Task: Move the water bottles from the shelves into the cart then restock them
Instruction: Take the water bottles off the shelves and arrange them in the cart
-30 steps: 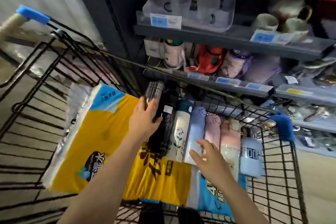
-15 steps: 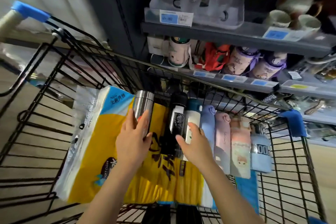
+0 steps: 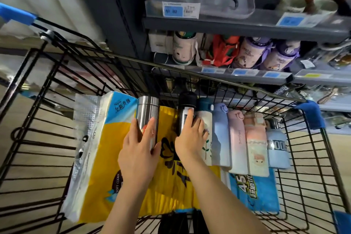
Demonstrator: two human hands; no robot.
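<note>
Seven water bottles lie in a row across the tissue pack [image 3: 95, 157] in the cart [image 3: 47, 138], likely so they cannot roll. The left hand [image 3: 138, 156] grips the steel bottle [image 3: 147, 114]; the right hand [image 3: 190, 138] wraps the black bottle [image 3: 185, 110], probably to lift both for restocking.

Seven water bottles [image 3: 220, 135] lie in one cart [image 3: 57, 138], on two tissue packs [image 3: 106, 157].

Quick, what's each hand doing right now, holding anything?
Left hand: grips the steel bottle, fingers wrapped round it.
Right hand: fingers laid over the black bottle; a closed grip cannot be told.
</note>
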